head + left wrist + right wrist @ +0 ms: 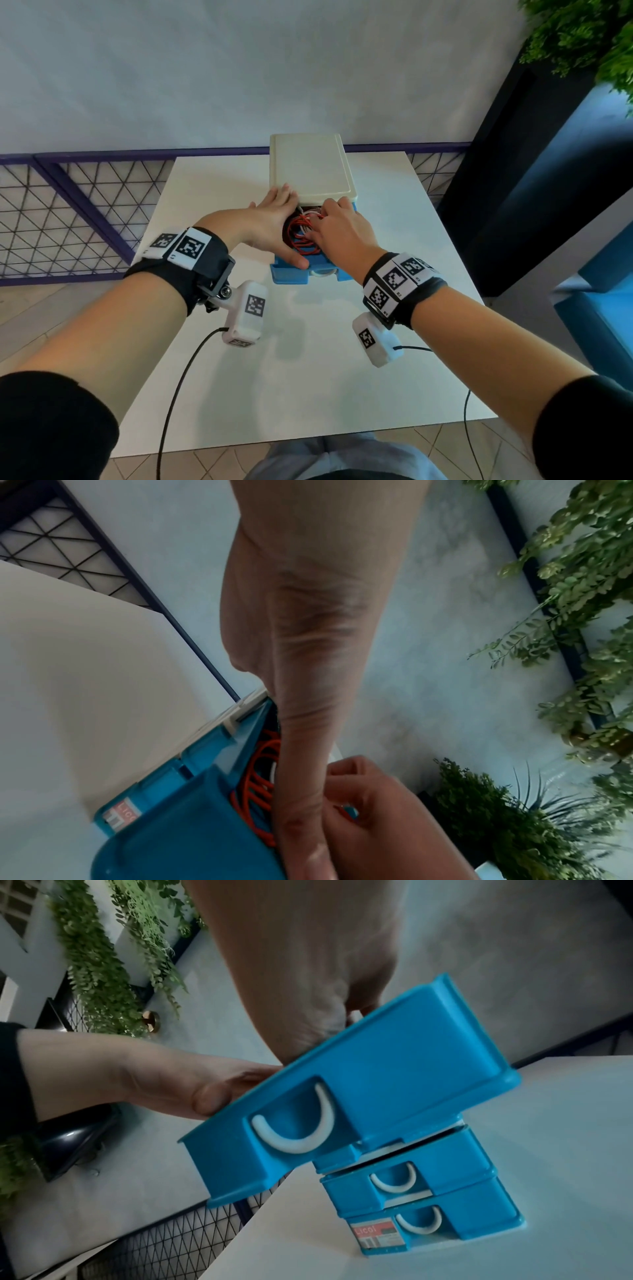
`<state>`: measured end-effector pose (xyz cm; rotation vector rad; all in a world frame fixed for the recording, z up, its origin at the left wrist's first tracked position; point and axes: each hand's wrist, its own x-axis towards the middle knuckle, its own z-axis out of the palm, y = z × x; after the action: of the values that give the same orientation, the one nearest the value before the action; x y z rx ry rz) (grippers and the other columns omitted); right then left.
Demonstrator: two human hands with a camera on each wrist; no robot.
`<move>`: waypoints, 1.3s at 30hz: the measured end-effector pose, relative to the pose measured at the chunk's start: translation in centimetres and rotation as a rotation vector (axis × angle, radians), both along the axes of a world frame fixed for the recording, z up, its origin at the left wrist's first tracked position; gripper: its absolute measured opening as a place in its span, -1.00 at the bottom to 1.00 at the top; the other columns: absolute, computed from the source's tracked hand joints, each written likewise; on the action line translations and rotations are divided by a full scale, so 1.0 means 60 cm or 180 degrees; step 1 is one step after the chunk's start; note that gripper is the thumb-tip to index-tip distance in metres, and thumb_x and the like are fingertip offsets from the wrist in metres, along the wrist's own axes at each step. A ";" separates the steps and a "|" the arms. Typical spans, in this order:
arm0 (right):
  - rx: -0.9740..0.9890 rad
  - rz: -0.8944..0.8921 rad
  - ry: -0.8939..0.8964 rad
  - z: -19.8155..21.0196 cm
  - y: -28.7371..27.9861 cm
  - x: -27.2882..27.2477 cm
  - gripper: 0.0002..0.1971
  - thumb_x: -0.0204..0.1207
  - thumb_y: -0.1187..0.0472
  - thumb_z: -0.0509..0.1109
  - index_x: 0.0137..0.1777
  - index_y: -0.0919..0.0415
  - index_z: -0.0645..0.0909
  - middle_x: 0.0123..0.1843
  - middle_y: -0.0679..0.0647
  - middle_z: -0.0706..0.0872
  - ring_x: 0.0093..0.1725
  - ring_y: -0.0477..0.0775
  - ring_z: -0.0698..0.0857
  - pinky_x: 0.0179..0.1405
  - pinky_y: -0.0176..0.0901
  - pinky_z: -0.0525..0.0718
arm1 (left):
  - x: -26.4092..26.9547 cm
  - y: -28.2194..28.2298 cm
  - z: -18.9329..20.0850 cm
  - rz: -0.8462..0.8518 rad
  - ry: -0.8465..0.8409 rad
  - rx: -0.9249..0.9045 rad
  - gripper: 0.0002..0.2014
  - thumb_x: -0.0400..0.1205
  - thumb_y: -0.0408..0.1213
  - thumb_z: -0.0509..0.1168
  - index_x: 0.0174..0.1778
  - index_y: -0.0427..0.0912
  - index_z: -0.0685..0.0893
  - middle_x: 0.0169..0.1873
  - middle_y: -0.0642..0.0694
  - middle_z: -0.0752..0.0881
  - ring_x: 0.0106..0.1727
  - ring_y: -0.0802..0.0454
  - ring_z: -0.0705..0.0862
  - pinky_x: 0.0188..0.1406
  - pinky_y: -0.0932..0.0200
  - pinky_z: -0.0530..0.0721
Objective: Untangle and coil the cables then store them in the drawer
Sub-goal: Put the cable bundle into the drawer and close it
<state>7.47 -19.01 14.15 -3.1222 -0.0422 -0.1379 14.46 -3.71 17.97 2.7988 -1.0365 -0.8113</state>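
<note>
On the white table (212, 212) stands a small drawer unit (311, 168), its top blue drawer (291, 274) pulled out. Left of the drawer, the left hand (274, 222) lies flat along its rim, fingers straight. Inside lies the red cable (301, 236). Over the drawer's right part, the right hand (342, 229) reaches in, fingers curled onto the cable.

Right hand's fingertips (317, 219) buried among red cables (301, 236) (white cable mostly covered), drawer (291, 274) interior half-hidden.

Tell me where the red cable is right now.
In the head view the red cable lies coiled inside the pulled-out top drawer, between the left hand and the right hand.
</note>
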 end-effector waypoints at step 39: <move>0.1273 0.0139 -0.0217 0.014 -0.069 0.070 -0.55 0.35 -0.05 0.58 0.18 0.08 0.61 0.00 -0.03 0.47 0.08 0.13 0.50 0.20 0.07 0.54 | 0.019 -0.023 0.022 0.0061 -0.1250 -0.0662 -0.28 0.26 0.25 0.52 0.22 -0.13 0.64 0.12 0.00 0.57 0.05 -0.05 0.55 0.22 -0.03 0.41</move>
<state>11.68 -23.13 14.97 -2.7150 -0.0734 -0.2217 15.63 -5.10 19.28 2.8373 -1.0630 -0.1362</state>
